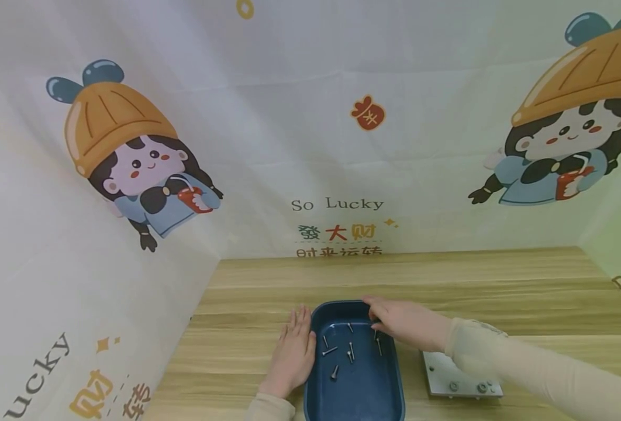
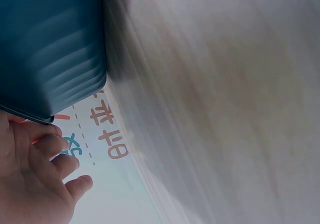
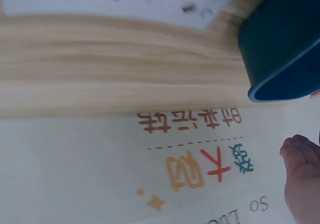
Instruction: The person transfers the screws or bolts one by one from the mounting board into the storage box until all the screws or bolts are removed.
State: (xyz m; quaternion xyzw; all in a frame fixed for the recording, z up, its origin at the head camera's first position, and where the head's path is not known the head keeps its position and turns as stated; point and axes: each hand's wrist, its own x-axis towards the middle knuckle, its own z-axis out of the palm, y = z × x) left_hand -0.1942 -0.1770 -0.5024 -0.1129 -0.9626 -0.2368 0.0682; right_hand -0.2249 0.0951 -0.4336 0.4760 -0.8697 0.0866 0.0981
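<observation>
A deep blue tray (image 1: 352,397) stands on the wooden table with several small metal screws (image 1: 329,351) scattered on its floor. My left hand (image 1: 292,354) lies along the tray's left wall. In the left wrist view, the fingers of this hand (image 2: 37,164) are at the rim, lightly bent. Over the far right corner, my right hand (image 1: 407,321) reaches inside with its fingertips down, right at a screw (image 1: 375,334); I cannot tell whether they pinch it. The right wrist view catches only part of this hand (image 3: 303,176), beyond the tray rim (image 3: 255,91).
Right of the tray, partly under the right forearm, lies a pale metal plate (image 1: 449,377) with bolts and holes. A printed curtain (image 1: 268,146) with cartoon figures hangs behind and beside the wooden table (image 1: 237,339).
</observation>
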